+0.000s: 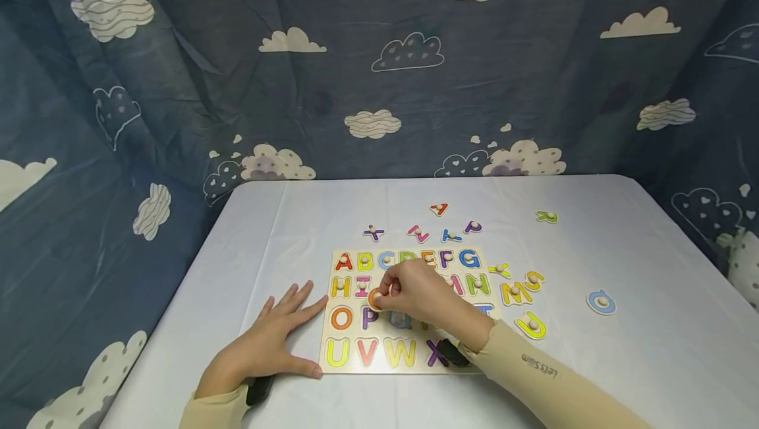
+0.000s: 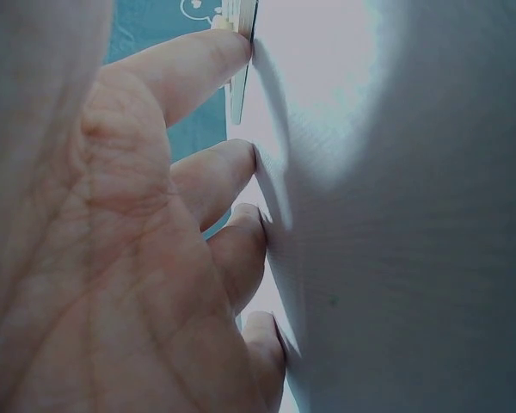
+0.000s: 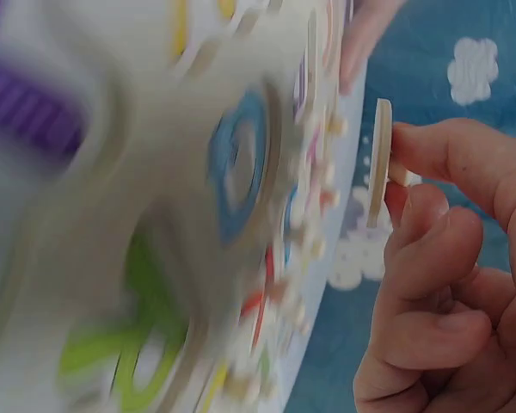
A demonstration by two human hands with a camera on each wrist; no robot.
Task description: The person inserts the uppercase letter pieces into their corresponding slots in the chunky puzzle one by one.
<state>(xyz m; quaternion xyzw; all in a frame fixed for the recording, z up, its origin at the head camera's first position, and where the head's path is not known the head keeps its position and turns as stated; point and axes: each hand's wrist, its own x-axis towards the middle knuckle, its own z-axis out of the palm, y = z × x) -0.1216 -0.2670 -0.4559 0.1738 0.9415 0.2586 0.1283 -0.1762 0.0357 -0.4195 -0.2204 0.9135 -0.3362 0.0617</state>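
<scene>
A wooden alphabet puzzle board point(image 1: 350, 371) with coloured letters lies on the table. Above its left-middle part, my right hand point(image 1: 418, 294) pinches an orange letter piece point(image 1: 373, 298), rounded like an O, by its small knob. In the right wrist view that letter piece point(image 3: 379, 163) is edge-on and apart from the board, between thumb and fingertips. Fingers spread, my left hand point(image 1: 269, 340) rests on the table, its index finger and thumb touching the board's left edge. The palm side of the left hand point(image 2: 112, 258) shows in the left wrist view. My right hand hides some middle letters.
Loose knobbed letters lie behind the board, among them a red A point(image 1: 439, 209) and a purple X point(image 1: 373, 233). To the right are a yellow M point(image 1: 517, 294), a yellow U point(image 1: 530, 325), a green R point(image 1: 547, 217) and a blue Q point(image 1: 601, 302). A cloud-patterned curtain point(image 1: 332, 106) surrounds the table.
</scene>
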